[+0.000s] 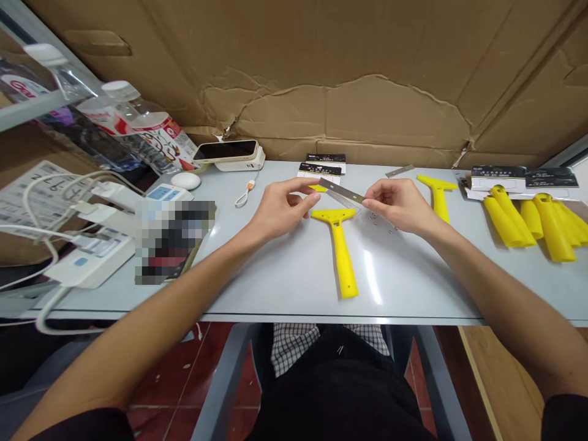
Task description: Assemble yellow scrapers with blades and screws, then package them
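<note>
A flat metal blade point(342, 191) is held above the table between my two hands. My left hand point(287, 205) pinches its left end, while my right hand point(395, 202) grips the right end between thumb and fingers. Just below lies a yellow scraper handle point(342, 254), its wide head toward the blade and its grip toward me. Small screws point(374, 216) are scattered beside my right hand. Behind the held blade, a yellow piece and a clear strip show in part. Another yellow handle point(440, 199) lies beyond my right hand, and a loose blade point(400, 171) rests near the cardboard.
At the right are several yellow sleeves point(554, 229) with black-and-white packaging cards point(498, 179). A phone point(225, 150) lies on a white charger at the back. Power strips point(92, 254) with cables, a mouse point(185, 180) and bottles point(160, 138) stand left. Cardboard point(344, 79) walls the back.
</note>
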`<state>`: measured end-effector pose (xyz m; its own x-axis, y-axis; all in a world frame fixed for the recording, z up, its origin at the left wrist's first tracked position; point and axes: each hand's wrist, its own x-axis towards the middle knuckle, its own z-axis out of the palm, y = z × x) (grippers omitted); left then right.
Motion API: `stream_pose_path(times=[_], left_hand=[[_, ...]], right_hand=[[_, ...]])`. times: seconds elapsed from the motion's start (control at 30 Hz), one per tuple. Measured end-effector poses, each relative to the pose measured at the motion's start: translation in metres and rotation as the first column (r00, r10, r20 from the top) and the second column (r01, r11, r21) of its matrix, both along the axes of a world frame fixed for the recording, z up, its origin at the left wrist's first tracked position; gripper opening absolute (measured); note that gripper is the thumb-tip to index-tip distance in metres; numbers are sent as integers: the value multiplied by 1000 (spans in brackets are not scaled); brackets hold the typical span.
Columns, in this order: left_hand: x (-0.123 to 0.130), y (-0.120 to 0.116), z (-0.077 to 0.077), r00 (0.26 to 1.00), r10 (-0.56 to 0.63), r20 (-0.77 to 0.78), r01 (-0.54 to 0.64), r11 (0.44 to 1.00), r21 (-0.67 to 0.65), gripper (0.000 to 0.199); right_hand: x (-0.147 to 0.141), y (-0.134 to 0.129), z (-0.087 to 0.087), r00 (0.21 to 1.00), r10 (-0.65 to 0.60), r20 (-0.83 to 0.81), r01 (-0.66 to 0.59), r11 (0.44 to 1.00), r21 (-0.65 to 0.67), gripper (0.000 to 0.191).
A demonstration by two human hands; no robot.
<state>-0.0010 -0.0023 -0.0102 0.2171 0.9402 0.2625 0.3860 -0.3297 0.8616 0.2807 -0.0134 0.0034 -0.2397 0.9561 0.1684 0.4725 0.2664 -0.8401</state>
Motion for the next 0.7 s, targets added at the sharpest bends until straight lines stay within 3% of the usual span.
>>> stream_pose_path(times=[0.13, 0.3, 0.53, 0.7], left_hand=[[2, -3, 6, 986, 32, 161, -20, 997, -78, 23], [7, -5, 7, 966, 50, 253, -5, 984, -176, 16], [10, -5, 7, 911, 116, 396, -11, 966, -258, 11], [11, -10, 9, 910, 99, 402, 29, 953, -300, 16]], right_hand=[[-2, -4, 2, 996, 53, -75, -59, 996, -72, 16], [-1, -3, 2, 992, 52, -114, -63, 994, -95, 22], [4, 1, -3, 916, 107, -386, -175, 974, -146, 26], [3, 2, -7, 935, 82, -344, -125, 987, -104, 22]])
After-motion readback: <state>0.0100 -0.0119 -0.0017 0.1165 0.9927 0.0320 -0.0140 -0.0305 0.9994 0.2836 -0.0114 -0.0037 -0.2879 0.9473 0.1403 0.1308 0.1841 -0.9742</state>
